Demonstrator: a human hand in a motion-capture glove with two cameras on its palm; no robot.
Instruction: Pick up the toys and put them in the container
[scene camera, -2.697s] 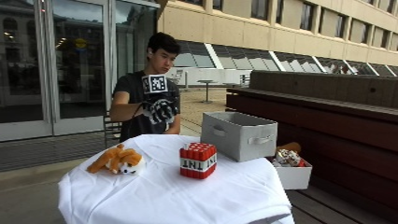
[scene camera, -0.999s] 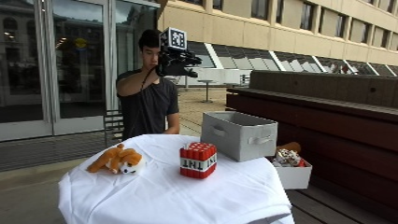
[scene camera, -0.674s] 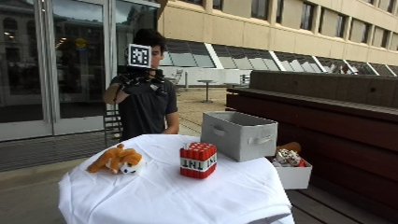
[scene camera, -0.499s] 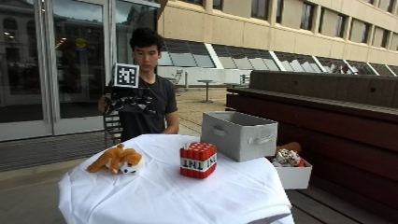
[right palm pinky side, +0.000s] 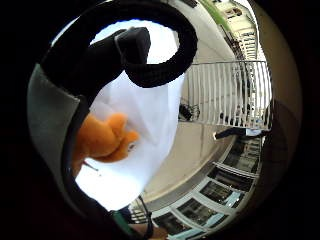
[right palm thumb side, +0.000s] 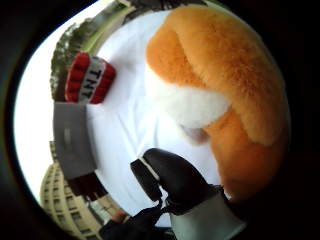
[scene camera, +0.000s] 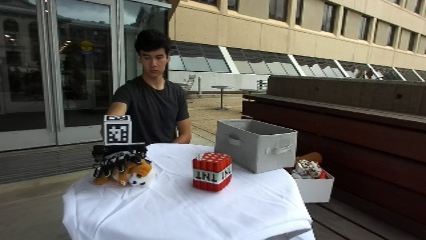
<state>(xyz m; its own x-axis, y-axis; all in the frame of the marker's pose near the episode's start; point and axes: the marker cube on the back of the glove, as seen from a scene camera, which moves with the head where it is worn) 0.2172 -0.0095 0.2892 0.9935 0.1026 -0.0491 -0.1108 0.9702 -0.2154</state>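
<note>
- Reaching down over the orange plush fox (scene camera: 128, 172), the gloved right hand (scene camera: 118, 156) sits on top of it, near the desk (scene camera: 180, 210) edge closest to the person; this looks like the start of a grasp.
- Its fingers (right palm thumb side: 170, 175) drape over the toy's back, but whether they have pinched it I cannot tell.
- Waiting mid-desk is the red TNT block (scene camera: 212, 171), with the grey container (scene camera: 256, 145) at the far edge beyond it, both within reach.
</note>
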